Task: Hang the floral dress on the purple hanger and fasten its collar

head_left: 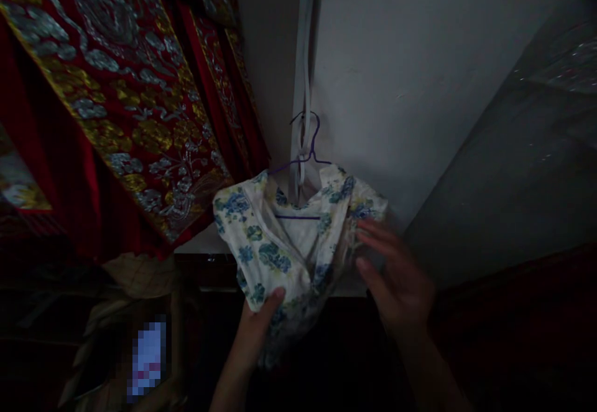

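Note:
A white floral shirt (289,256) with blue and green flowers hangs on a purple wire hanger (313,144). The hanger's hook is caught on a looped white cord (305,57) against the wall. My left hand (261,322) grips the shirt low on its left side, thumb in front and fingers hidden behind the cloth. Beside the shirt's right edge is my right hand (401,275), its thumb and fingers apart. Its fingertips are close to the right sleeve; dimness and blur hide whether they touch it. The lower shirt fades into shadow.
Red cloth (121,101) with gold and silver embroidery hangs at the left. A pale wall (396,88) stands behind the hanger, with translucent plastic sheeting (527,138) at the right. A basket-like frame (180,337) and a pixelated bright patch (148,356) are at lower left.

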Motion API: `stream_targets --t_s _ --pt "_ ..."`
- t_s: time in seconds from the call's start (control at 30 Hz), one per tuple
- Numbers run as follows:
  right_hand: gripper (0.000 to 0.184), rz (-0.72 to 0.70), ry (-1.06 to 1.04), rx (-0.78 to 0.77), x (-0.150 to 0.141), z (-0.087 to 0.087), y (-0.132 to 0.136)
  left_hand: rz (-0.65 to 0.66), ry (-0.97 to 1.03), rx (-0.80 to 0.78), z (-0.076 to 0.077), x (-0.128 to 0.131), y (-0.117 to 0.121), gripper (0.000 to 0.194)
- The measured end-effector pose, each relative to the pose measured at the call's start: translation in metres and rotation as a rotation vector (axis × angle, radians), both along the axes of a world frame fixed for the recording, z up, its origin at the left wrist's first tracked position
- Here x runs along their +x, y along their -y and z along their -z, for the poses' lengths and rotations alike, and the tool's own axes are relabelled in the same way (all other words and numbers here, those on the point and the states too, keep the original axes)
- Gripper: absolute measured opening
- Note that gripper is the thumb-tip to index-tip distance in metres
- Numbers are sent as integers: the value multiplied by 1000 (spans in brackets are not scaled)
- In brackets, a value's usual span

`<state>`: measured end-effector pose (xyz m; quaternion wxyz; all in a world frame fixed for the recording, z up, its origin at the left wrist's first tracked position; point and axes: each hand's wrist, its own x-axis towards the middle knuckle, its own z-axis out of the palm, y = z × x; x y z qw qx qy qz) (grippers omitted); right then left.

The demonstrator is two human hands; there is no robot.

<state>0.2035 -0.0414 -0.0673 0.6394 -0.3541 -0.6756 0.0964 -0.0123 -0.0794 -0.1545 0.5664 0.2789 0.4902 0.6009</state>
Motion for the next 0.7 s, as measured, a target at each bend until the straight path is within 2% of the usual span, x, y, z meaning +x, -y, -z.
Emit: stream_targets --t_s 0.03,0.1,0.17,0.2,0.3,0.37,0.43,0.6,0.7 --pt "26 28 -157 -114 -7 16 14 -5 33 -25 5 5 6 79" --pt "18 54 -339 -423 -20 44 36 -8 69 -43 10 16 15 80" --pt "29 -48 -402 -650 -30 62 47 15 81 -30 9 26 22 79" --pt "33 -122 -396 -718 -32 66 48 37 82 -22 6 30 25 78" --pt "33 -255 -276 -760 -28 60 42 84 89 -21 -3 35 29 78" --pt "32 -259 -192 -736 -24 52 37 74 109 -36 -6 35 31 80" --pt "32 -258 -202 -713 -25 51 34 57 137 -51 -4 34 32 80" --pt "32 -189 -485 -744 -51 76 42 88 145 -89 -1 39 34 77" --pt "39 -160 -571 -809 -61 89 44 77 134 -104 -3 43 33 78"
